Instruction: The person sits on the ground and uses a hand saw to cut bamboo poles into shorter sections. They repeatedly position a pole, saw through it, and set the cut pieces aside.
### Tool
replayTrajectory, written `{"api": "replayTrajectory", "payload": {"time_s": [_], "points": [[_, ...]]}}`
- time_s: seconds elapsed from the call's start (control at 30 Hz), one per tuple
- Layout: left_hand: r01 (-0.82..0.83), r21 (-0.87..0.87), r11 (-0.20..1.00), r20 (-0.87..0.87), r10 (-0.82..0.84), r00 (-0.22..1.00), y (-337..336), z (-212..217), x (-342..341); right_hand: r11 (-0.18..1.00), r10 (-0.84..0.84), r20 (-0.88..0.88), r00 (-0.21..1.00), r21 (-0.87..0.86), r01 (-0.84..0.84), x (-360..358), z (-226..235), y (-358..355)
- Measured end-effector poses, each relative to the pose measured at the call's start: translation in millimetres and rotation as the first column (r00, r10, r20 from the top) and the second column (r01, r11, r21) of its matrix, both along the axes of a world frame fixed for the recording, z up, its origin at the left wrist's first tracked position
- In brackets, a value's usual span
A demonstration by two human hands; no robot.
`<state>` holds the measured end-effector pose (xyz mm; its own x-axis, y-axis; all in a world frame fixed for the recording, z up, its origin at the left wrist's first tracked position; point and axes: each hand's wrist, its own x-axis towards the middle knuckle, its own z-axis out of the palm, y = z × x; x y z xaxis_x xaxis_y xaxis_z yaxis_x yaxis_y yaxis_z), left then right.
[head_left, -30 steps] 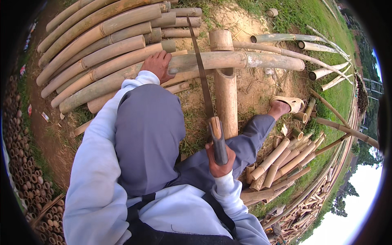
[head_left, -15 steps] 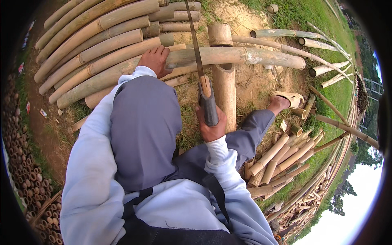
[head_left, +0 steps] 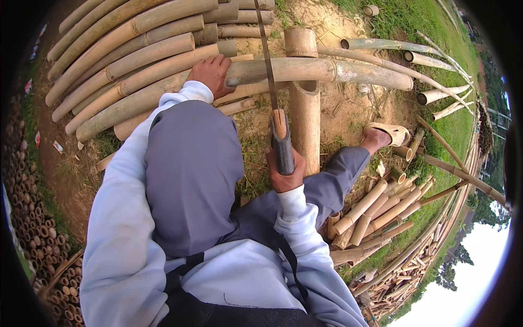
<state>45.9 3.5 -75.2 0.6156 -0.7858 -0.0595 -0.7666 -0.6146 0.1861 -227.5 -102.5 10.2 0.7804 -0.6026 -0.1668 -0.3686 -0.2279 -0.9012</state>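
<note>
A long bamboo pole (head_left: pixel 305 70) lies crosswise in front of me, passing through a cutout in a thick bamboo post (head_left: pixel 305 125). My left hand (head_left: pixel 211 75) is closed over the pole, left of the post. In my right hand (head_left: pixel 287 173) is the dark handle of a handsaw (head_left: pixel 282 150). Its long, narrow blade points away from me and crosses the pole between my left hand and the post. How deep the blade sits in the bamboo cannot be made out. My bent left knee (head_left: pixel 193 163) is close below the left hand.
Several bamboo poles (head_left: pixel 125 65) are laid side by side at far left. Short cut pieces (head_left: pixel 370 212) are heaped at right, near my sandalled foot (head_left: pixel 389 133). More poles (head_left: pixel 436 60) lie on the grass at far right. Stacked bamboo ends (head_left: pixel 41 223) line the left edge.
My right hand has drawn the saw a little toward me. The left hand stays on the pole. The whole view has shifted slightly.
</note>
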Motion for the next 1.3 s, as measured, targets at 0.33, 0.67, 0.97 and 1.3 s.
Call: {"api": "replayTrajectory", "payload": {"time_s": [0.33, 0.67, 0.97, 1.3], "points": [[-0.031, -0.031, 0.999, 0.032, 0.032, 0.999, 9.7, -14.0, 5.7, 0.996, -0.011, -0.146, 0.989, -0.093, -0.002, -120.0, 75.1, 49.9], [0.005, -0.071, 0.997, 0.014, -0.004, 1.0, 8.0, -7.3, 2.0, 1.0, -0.022, -0.037, 0.999, -0.02, 0.021, 2.9, 23.6, 10.9], [-0.01, -0.018, 1.0, 0.001, 0.01, 1.0, 0.1, -1.3, 14.7, 0.991, 0.03, -0.194, 0.981, -0.124, -0.055, -119.9, 68.1, 34.4], [-0.011, -0.075, 0.997, 0.059, 0.015, 0.998, 8.0, -10.2, 14.7, 0.999, 0.005, -0.092, 0.996, 0.04, -0.001, -54.4, 41.9, 29.8]]}}
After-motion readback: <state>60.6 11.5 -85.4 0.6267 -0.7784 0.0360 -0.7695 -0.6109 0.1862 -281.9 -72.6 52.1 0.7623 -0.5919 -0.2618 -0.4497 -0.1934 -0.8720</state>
